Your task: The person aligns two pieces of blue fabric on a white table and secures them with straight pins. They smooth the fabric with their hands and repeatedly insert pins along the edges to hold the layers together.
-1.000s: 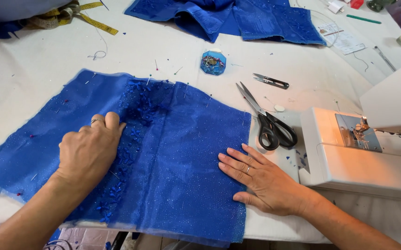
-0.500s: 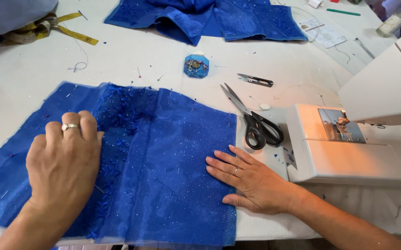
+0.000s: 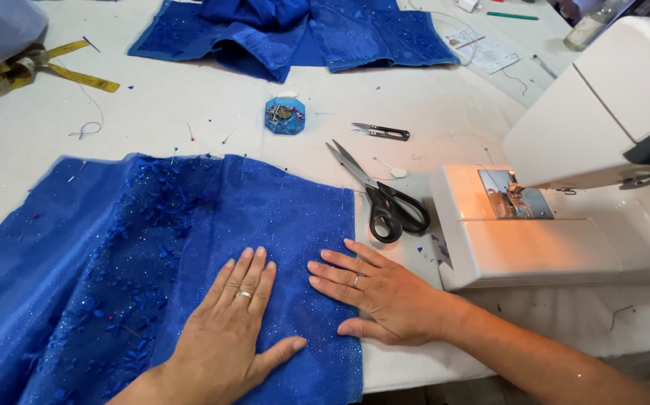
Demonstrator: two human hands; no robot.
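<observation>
Now that your left hand (image 3: 227,334) has slid beside your right hand (image 3: 381,292), both press the blue fabric (image 3: 152,262) near the sewing machine (image 3: 565,210), fingers flat, gripping nothing.

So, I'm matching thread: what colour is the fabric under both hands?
Royal blue fabric with fine glitter, seen in the head view.

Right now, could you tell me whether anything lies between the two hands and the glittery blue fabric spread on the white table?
Nothing visible does. The left hand and the right hand both lie flat, palms down, directly on the glittery blue fabric. The black-handled scissors lie on the white table beyond the fabric's right edge, clear of both hands.
</observation>
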